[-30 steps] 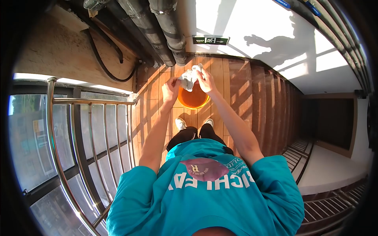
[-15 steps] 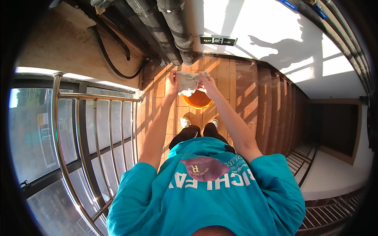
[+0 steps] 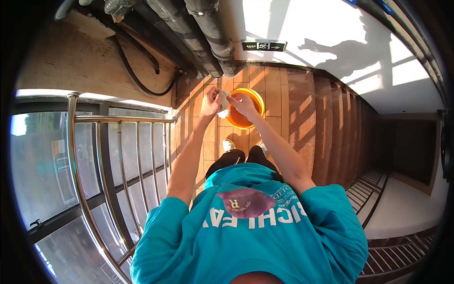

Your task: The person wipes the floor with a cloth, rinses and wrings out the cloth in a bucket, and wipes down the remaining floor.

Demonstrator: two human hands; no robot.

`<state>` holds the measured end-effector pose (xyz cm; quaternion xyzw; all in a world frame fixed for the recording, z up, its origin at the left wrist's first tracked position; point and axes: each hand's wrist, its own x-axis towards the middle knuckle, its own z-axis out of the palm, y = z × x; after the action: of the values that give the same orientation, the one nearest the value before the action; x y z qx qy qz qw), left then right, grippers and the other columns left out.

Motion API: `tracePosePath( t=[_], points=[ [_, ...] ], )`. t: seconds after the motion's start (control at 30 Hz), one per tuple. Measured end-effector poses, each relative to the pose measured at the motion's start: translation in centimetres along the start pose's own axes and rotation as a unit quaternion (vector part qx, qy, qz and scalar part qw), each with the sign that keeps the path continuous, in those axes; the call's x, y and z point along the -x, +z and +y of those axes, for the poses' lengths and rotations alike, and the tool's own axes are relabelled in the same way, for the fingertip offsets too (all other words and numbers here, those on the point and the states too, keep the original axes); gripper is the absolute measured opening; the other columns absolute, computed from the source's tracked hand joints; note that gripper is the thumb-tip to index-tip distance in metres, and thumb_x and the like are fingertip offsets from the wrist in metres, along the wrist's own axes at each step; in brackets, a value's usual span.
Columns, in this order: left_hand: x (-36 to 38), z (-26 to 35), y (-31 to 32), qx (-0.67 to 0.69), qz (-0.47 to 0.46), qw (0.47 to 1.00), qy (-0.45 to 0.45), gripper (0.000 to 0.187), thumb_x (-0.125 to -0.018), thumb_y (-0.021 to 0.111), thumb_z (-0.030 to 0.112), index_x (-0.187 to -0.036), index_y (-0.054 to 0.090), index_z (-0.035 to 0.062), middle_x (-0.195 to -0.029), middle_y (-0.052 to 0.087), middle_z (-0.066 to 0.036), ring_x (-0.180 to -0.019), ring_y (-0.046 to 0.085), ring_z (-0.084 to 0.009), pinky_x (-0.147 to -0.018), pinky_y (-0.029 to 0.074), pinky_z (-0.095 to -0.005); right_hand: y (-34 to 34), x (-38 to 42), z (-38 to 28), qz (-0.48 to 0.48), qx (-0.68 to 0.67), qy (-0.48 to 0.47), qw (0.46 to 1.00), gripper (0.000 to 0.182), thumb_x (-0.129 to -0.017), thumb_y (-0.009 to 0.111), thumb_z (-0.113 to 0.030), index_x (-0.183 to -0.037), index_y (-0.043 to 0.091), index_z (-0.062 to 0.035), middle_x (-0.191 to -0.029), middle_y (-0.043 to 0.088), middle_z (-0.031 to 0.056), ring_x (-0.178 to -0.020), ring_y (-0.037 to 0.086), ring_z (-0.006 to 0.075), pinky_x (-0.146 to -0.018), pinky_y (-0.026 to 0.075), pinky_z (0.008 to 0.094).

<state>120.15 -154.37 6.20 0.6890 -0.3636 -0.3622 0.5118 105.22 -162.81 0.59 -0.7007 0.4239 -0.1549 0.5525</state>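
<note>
A pale, off-white cloth (image 3: 223, 108) hangs bunched between my two hands, in front of me above the floor. My left hand (image 3: 211, 102) is closed on its left side. At the other side, the fingers of my right hand (image 3: 243, 104) pinch the cloth. Behind and below my right hand stands an orange bucket (image 3: 260, 100) with a yellowish rim. My right hand and forearm cover part of the bucket, and I cannot make out what is inside it.
Wooden stairs (image 3: 302, 123) descend on the right of the tiled landing (image 3: 197, 142). A metal railing (image 3: 130, 119) runs along the windows on the left. Thick dark pipes (image 3: 208, 33) rise ahead, beside a wall with a green exit sign (image 3: 264, 46). My shoes stand near the bucket.
The cloth was spread wide between my hands and is now gathered into a narrow bunch. My hands have come closer together, and more of the bucket shows.
</note>
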Motion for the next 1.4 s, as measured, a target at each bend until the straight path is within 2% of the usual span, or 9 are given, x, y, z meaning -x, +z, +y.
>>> tracePosePath(
  t=[0.1,0.2,0.37,0.5,0.77,0.9,1.07,1.27,1.4],
  points=[
    [1.4,0.7,0.1,0.023,-0.042,0.998,0.031,0.019,-0.1,0.061,0.017,-0.103,0.063,-0.0011,-0.08,0.068,-0.008,-0.074,0.062,-0.0096,-0.067,0.05,-0.028,1.2,-1.0,-0.6,-0.034,-0.328,0.127,0.935,0.025,-0.104,0.063,-0.025,-0.116,0.063,-0.0035,-0.105,0.073,0.009,-0.088,0.072,0.0175,-0.077,0.057,0.0291],
    [2.9,0.9,0.1,-0.081,-0.02,0.996,0.044,0.02,-0.099,0.062,0.018,-0.105,0.064,-0.001,-0.08,0.069,-0.01,-0.074,0.065,-0.012,-0.068,0.051,-0.0294,0.9,-0.9,-0.3,0.026,-0.367,0.092,0.925,0.018,-0.105,0.06,-0.019,-0.116,0.058,-0.0049,-0.1,0.07,0.007,-0.084,0.068,0.013,-0.076,0.055,0.0261],
    [5.5,-2.0,0.6,-0.182,-0.027,0.983,-0.007,0.021,-0.095,0.069,0.018,-0.105,0.067,0.0,-0.088,0.075,-0.015,-0.079,0.073,-0.0251,-0.076,0.057,-0.0359,-0.6,-1.9,0.7,0.151,-0.168,-0.124,0.966,0.01,-0.104,0.058,-0.009,-0.113,0.056,-0.0053,-0.088,0.059,0.0027,-0.078,0.055,0.0095,-0.07,0.049,0.0281],
    [6.0,-5.5,0.7,-0.125,-0.005,0.992,0.021,0.021,-0.098,0.067,0.017,-0.11,0.068,0.0008,-0.093,0.075,-0.011,-0.088,0.073,-0.0171,-0.074,0.059,-0.0322,-1.7,-1.1,-1.1,0.168,-0.133,-0.192,0.958,0.01,-0.103,0.059,-0.007,-0.113,0.057,-0.005,-0.088,0.057,0.002,-0.073,0.05,0.0095,-0.066,0.044,0.0266],
    [2.3,-3.8,0.1,-0.044,0.105,0.993,0.027,0.035,-0.098,0.067,0.023,-0.124,0.062,-0.0002,-0.113,0.074,-0.013,-0.106,0.072,-0.0235,-0.091,0.057,-0.0363,-7.3,-0.7,-3.5,-0.03,-0.112,-0.23,0.966,0.009,-0.104,0.057,-0.003,-0.113,0.055,-0.0051,-0.094,0.053,-0.0022,-0.081,0.05,0.0049,-0.07,0.043,0.0218],
    [1.5,-1.5,1.3,0.147,-0.01,0.987,-0.059,0.048,-0.097,0.073,0.032,-0.129,0.061,-0.0011,-0.115,0.073,-0.008,-0.109,0.068,-0.0188,-0.097,0.053,-0.0333,-9.8,-0.1,-5.4,-0.101,-0.122,-0.206,0.966,0.013,-0.103,0.058,-0.002,-0.115,0.055,-0.0052,-0.103,0.053,-0.0008,-0.094,0.054,0.0061,-0.081,0.046,0.0221],
    [0.5,-3.4,2.3,0.235,-0.013,0.965,-0.117,0.038,-0.1,0.069,0.031,-0.123,0.065,0.0004,-0.111,0.072,-0.006,-0.1,0.068,-0.014,-0.097,0.051,-0.0331,-10.5,0.3,-4.1,-0.092,-0.116,-0.223,0.964,0.016,-0.103,0.058,-0.002,-0.118,0.053,-0.0061,-0.107,0.054,0.0004,-0.1,0.057,0.0077,-0.088,0.048,0.0243],
    [0.8,-3.8,1.2,0.35,0.041,0.925,-0.141,0.031,-0.106,0.059,0.03,-0.112,0.064,0.0007,-0.102,0.07,-0.007,-0.094,0.067,-0.0168,-0.085,0.058,-0.0348,-10.6,2.3,-3.4,-0.017,-0.035,-0.263,0.964,0.014,-0.102,0.058,-0.001,-0.114,0.054,-0.0066,-0.096,0.055,0.0021,-0.084,0.054,0.0072,-0.075,0.046,0.0231],
    [0.9,-3.4,1.8,0.252,0.098,0.954,-0.129,0.032,-0.105,0.061,0.031,-0.109,0.062,-0.0007,-0.096,0.068,-0.006,-0.085,0.063,-0.014,-0.079,0.054,-0.0313,-8.4,1.8,-1.7,0.045,-0.044,-0.234,0.97,0.016,-0.097,0.057,0.003,-0.11,0.054,-0.005,-0.092,0.058,0.0146,-0.083,0.061,0.0246,-0.076,0.05,0.0312]
  ],
)
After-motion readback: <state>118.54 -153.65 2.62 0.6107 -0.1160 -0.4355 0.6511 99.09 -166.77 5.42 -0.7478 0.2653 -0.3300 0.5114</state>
